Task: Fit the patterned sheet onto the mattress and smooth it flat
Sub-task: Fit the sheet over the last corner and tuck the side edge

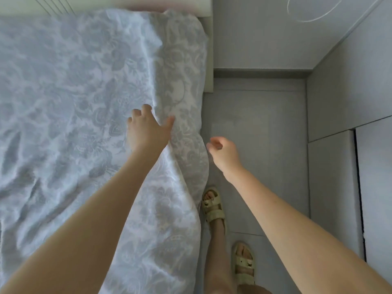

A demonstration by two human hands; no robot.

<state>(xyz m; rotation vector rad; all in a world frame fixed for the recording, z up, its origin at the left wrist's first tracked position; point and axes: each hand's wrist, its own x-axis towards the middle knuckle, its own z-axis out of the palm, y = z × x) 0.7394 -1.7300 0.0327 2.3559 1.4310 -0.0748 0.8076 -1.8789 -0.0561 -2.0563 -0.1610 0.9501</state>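
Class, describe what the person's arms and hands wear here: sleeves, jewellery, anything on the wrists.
The left forearm and right forearm are bare to the picture's edge, with no sleeve showing. Neither wrist carries a watch or bracelet. No ring shows on the left hand or right hand, though both are slightly blurred.

Legend: the patterned sheet (74, 92) hides the mattress entirely and runs off the left and bottom edges. We cannot tell whether the blurred right hand (224, 153) pinches anything; both forearms (297, 230) are cut off below.
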